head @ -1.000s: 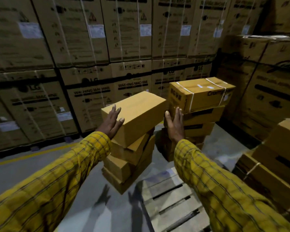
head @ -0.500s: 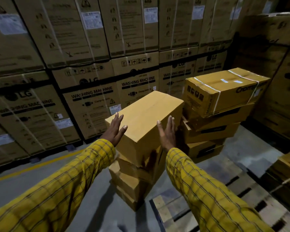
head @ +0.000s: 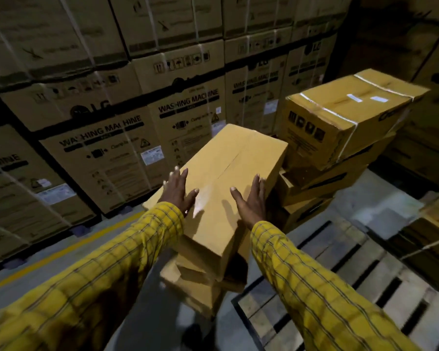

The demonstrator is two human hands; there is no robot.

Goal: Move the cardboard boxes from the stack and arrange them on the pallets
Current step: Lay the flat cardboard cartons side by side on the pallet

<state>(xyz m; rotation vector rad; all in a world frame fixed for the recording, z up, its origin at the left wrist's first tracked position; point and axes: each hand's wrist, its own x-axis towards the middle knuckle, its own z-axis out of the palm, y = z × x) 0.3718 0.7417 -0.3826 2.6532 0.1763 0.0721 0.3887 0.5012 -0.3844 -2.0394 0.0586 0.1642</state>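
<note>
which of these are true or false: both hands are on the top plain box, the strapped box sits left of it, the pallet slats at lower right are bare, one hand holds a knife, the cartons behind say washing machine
1. Both hands are on the top plain box. True: the left hand and the right hand lie with straight fingers on the top plain box.
2. The strapped box sits left of it. False: the strapped box is to its right, on top of another stack.
3. The pallet slats at lower right are bare. True: the pallet shows bare slats there.
4. One hand holds a knife. False: neither hand holds a tool.
5. The cartons behind say washing machine. True: the wall cartons carry that print.
</note>
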